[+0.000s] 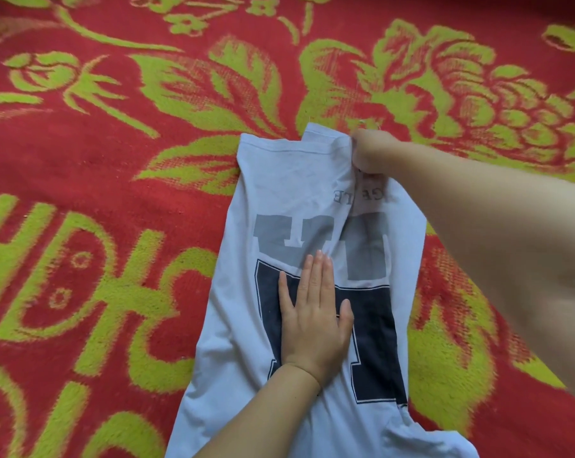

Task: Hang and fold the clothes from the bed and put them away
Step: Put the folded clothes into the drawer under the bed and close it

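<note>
A pale blue T-shirt [279,180] with a large dark navy block print lies lengthwise on the bed, its sides folded inward. My left hand [315,312] lies flat on the middle of the print, fingers straight and together, pressing the cloth down. My right hand [368,150] is curled at the shirt's far right corner and pinches the folded edge there, lifting it slightly. The shirt's near end runs out of the bottom of the frame.
A red blanket [114,160] with large yellow-green flowers and letters covers the whole bed around the shirt. No other garment or hanger shows in view.
</note>
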